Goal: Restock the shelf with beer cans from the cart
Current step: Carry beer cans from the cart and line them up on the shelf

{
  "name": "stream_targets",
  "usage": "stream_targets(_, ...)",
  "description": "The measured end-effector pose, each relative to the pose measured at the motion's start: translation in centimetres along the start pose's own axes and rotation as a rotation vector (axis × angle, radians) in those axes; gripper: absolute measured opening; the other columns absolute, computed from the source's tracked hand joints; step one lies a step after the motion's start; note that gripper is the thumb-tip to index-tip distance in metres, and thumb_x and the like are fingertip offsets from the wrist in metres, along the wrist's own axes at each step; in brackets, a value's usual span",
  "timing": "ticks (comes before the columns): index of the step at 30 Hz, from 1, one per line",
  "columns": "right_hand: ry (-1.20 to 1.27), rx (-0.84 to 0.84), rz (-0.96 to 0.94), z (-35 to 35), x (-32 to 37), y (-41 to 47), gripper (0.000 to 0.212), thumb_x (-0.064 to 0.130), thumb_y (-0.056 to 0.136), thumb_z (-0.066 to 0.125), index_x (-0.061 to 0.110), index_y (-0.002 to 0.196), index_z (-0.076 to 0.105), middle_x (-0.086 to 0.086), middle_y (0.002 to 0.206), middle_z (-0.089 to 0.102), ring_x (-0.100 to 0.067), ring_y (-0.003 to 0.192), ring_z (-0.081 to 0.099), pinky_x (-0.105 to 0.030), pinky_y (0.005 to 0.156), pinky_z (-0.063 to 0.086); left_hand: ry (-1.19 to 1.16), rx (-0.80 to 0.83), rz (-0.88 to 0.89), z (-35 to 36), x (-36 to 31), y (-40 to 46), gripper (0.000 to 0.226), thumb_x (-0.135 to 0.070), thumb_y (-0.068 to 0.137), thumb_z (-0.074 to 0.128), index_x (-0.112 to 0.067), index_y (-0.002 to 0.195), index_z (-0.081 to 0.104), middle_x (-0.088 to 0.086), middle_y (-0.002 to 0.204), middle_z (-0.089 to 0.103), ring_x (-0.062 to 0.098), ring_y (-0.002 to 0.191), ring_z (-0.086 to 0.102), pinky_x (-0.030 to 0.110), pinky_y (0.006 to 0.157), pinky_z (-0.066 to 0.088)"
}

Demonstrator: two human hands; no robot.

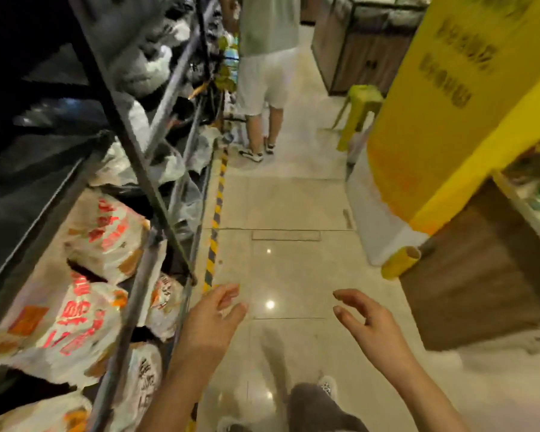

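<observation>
no beer cans and no cart are being shown anywhere in the head view, so the direction from either grip to the cans cannot be told, and neither can the cans' long axis; nothing is being offered by the frame to say which hand is nearer to them. the left hand is being held out low over the floor, its fingers loosely curled and spread, with nothing being gripped. the right hand is being held out beside it, well apart, fingers likewise relaxed and parted, and nothing is being held there either. both palms are being turned roughly toward each other above the pale tiles. the metal shelf is running along the left side of the aisle, nearer to the left hand, and it is being filled with white sacks carrying red and orange printed characters; the print is being blurred too much for the words to be made out. a yellow and black striped strip is being seen along the foot of the shelf. to the right a yellow pillar is carrying dark printed characters, also too smeared to be read. a green stool is standing further down the aisle, and another person's legs are being seen beside the shelf. judging from this, the cart is probably being sought outside the frame.
</observation>
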State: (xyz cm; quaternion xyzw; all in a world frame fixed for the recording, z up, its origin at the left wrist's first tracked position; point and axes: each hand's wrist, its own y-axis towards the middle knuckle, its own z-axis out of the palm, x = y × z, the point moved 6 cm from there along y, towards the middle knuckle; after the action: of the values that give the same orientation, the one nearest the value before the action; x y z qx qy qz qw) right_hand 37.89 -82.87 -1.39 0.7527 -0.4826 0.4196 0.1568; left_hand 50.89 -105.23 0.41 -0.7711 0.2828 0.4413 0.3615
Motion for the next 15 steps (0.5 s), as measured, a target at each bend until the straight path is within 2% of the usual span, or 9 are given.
stream_targets(4,0.064,-0.18,0.108,-6.6,-5.5,-4.4,0.018,0.027,0.089,0.061,0.03,0.107,0.063,0.016,0.109,0.064,0.001,0.107,0.057,-0.005,0.082,0.04,0.025,0.217,0.071,7.5,-3.5,-1.2,0.023,-0.017,0.087,0.063,-0.028,0.108,0.06,-0.009,0.105,0.064,0.001,0.098,0.06,0.017,0.084,0.044)
stream_targets(6,0.097,-0.242,0.156,-9.2,-8.1,-6.4,0.016,0.027,0.089,0.062,0.032,0.104,0.063,0.017,0.108,0.065,0.002,0.106,0.057,-0.011,0.086,0.042,0.038,0.289,0.094,11.1,-4.7,-1.9,0.022,-0.019,0.087,0.064,-0.032,0.105,0.061,-0.009,0.102,0.066,-0.008,0.09,0.061,0.012,0.081,0.044)
stream_targets(9,0.154,-0.285,0.22,-13.2,-12.0,-9.5,0.015,0.027,0.089,0.062,0.036,0.101,0.063,0.019,0.106,0.065,0.005,0.103,0.058,-0.023,0.092,0.047,0.086,0.361,0.139,17.3,-6.8,-3.1,0.021,-0.018,0.089,0.062,-0.025,0.108,0.061,-0.009,0.099,0.066,-0.017,0.082,0.058,0.001,0.069,0.042)
stream_targets(13,0.229,-0.389,0.319,-20.1,-18.4,-15.0,0.014,0.024,0.089,0.062,0.031,0.101,0.066,0.018,0.103,0.067,0.003,0.1,0.06,-0.028,0.095,0.048,0.1,0.477,0.203,28.0,-10.0,-6.2,0.018,-0.017,0.088,0.063,-0.025,0.104,0.063,-0.007,0.096,0.067,-0.015,0.078,0.059,0.005,0.075,0.045)
stream_targets(15,0.263,-0.47,0.369,-24.0,-21.7,-17.8,0.014,0.022,0.089,0.063,0.03,0.098,0.067,0.017,0.1,0.069,0.002,0.098,0.062,-0.03,0.095,0.048,0.096,0.564,0.23,33.8,-11.7,-8.1,0.02,-0.017,0.088,0.063,-0.024,0.106,0.064,-0.005,0.098,0.068,-0.01,0.081,0.061,0.003,0.071,0.043)
